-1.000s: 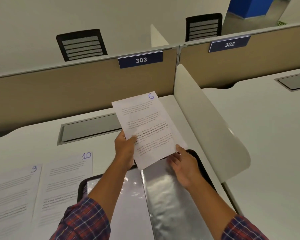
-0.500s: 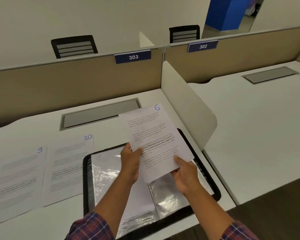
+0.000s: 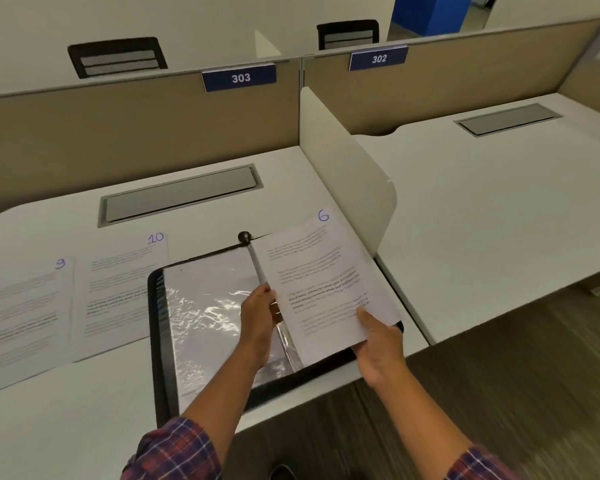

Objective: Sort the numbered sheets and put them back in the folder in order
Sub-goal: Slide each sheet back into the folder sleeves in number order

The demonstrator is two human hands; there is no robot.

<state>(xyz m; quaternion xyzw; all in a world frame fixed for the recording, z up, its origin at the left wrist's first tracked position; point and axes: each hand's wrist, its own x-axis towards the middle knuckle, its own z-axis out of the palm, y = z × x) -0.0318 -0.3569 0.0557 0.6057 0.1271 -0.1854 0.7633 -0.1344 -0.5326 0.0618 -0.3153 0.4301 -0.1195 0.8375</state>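
Hands both hold sheet 6 (image 3: 323,282): left hand (image 3: 258,311) grips its left edge, right hand (image 3: 378,344) pinches its near right corner, thumb on top. Black folder (image 3: 155,327): open at the near right corner of the tabletop (image 3: 84,427), clear sleeves inside, sheet 6 over its right half. Left of it: sheet 10 (image 3: 118,289), sheet 9 (image 3: 21,317), lying flat.
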